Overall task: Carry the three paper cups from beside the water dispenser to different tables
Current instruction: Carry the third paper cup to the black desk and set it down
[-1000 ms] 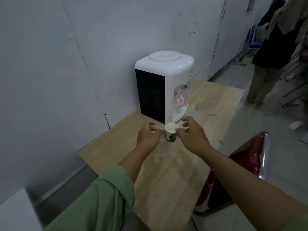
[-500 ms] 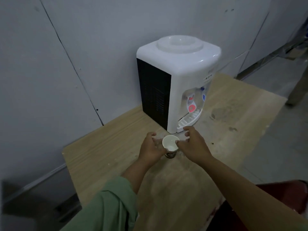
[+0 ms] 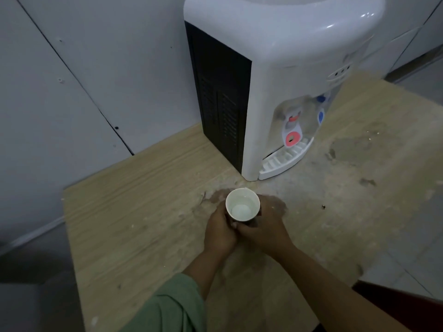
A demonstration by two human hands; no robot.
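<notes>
Right now both hands wrap around one paper cup (image 3: 242, 205). The left hand (image 3: 220, 232) holds its side at about 9 o'clock, and the right hand (image 3: 263, 227) holds it at about 3 o'clock. The cup is on or just above the wooden table (image 3: 134, 212); I cannot tell which. The water dispenser (image 3: 271, 87) stands near, at 12 o'clock. The cup looks to have water in it, so I think it should stay upright, be squeezed softly and be lifted slowly.

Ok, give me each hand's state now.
Left hand: closed around the paper cup.
Right hand: closed around the same cup.
</notes>
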